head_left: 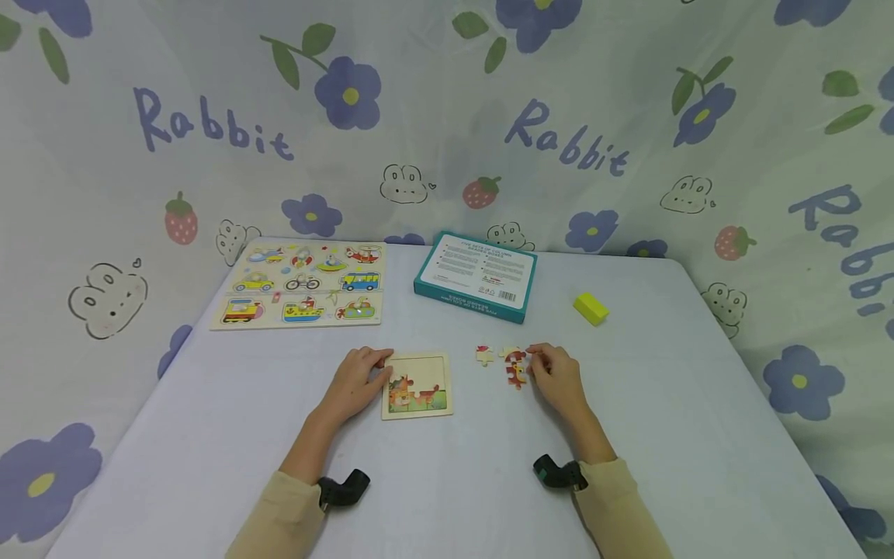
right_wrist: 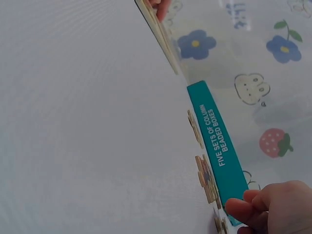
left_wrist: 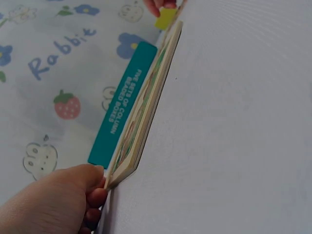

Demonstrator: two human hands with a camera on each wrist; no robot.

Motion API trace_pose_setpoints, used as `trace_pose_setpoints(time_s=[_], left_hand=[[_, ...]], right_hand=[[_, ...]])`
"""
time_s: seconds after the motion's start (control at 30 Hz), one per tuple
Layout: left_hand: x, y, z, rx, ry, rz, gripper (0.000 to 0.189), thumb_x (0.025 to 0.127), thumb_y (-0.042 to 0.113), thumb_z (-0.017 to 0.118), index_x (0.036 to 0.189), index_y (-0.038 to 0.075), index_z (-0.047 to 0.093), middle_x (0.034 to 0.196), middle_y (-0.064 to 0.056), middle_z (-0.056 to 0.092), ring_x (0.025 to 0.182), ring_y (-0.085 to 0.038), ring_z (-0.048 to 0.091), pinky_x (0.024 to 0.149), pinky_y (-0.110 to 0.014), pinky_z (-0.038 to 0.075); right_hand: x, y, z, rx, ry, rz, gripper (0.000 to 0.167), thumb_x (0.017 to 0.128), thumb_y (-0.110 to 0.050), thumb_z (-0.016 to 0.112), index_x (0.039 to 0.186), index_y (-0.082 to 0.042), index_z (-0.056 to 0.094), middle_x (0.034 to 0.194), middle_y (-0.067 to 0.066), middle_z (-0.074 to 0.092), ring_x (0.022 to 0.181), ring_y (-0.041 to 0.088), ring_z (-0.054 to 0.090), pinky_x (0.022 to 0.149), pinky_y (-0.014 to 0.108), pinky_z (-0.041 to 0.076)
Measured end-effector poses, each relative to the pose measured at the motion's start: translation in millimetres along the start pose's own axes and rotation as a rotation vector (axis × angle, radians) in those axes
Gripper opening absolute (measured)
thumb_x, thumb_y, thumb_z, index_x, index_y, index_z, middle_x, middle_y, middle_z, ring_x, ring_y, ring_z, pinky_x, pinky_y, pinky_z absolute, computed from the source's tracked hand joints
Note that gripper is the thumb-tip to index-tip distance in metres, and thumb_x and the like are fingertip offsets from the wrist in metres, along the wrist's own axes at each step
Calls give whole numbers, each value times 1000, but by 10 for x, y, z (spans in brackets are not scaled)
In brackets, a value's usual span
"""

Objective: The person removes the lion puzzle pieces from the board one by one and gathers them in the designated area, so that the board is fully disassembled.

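A square wooden jigsaw board point(head_left: 417, 362) lies on the white table, its lower part filled with picture pieces and its upper part bare wood. My left hand point(head_left: 358, 380) holds its upper left edge, with thumb and bent fingers at the rim in the left wrist view point(left_wrist: 58, 200). Right of the board lie loose jigsaw pieces: a single one point(head_left: 484, 355) and a red-brown cluster point(head_left: 516, 376). Beside that cluster is my right hand point(head_left: 556, 378), fingers loosely bent with thumb and index tips apart. Whether a fingertip touches a piece is hard to tell.
Behind the pieces lies a teal box point(head_left: 475, 276) with a white printed face. A vehicle picture board point(head_left: 296, 283) is at the back left, and a yellow block point(head_left: 591, 308) at the back right. A patterned curtain point(head_left: 447, 116) hangs behind the table.
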State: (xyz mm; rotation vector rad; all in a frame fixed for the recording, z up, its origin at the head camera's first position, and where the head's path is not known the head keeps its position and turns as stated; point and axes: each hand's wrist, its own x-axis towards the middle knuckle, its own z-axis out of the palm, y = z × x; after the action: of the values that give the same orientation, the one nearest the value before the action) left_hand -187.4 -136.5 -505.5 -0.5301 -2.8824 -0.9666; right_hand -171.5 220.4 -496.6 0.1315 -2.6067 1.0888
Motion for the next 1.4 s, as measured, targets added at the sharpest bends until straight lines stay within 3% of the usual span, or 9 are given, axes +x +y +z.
trace_pose_setpoints(time_s=[0.23,0.4,0.6,0.8,1.03,1.23,1.4], left_hand=[[-11,6,-11,2,2,6,33,91,17,55,122,5,58,83,3,47,79,-17,38,70,-33,32],[-3,8,-17,8,8,20,33,91,15,54,122,5,58,84,3,48,78,-17,38,69,-33,32],[-4,17,-28,8,13,19,32,91,14,53,122,5,58,83,2,47,78,-17,38,69,-33,32],[-1,6,-18,17,13,13,32,91,10,52,122,5,58,83,1,48,77,-18,38,68,-33,32],[18,-5,-11,20,22,28,32,90,8,53,121,5,58,83,1,49,76,-18,38,67,-33,32],[30,-24,7,28,30,40,32,89,7,53,120,5,59,81,1,48,75,-17,38,66,-31,32],[18,-31,1,20,28,34,35,85,7,55,120,5,59,81,2,47,76,-17,37,66,-31,31]], right_hand=[[-2,-21,-13,50,31,-4,16,91,-7,51,98,-4,65,74,1,56,65,15,45,54,26,39],[14,-29,-41,97,77,31,19,95,-15,47,100,-8,64,78,1,59,69,16,45,57,25,37],[25,-25,-82,114,75,91,22,97,-20,44,104,-10,62,80,1,59,71,15,45,62,26,36],[40,-54,-140,239,105,141,26,98,-20,41,106,-5,61,82,10,62,71,24,48,57,23,35],[60,-78,-170,342,112,183,38,100,-28,32,108,-1,58,83,16,63,85,25,53,78,34,37],[69,-149,-167,366,128,177,39,100,-29,31,106,-2,58,83,16,61,81,24,50,74,33,36],[86,-216,-168,444,100,138,38,100,-26,33,107,2,58,85,21,59,82,33,50,74,36,38]])
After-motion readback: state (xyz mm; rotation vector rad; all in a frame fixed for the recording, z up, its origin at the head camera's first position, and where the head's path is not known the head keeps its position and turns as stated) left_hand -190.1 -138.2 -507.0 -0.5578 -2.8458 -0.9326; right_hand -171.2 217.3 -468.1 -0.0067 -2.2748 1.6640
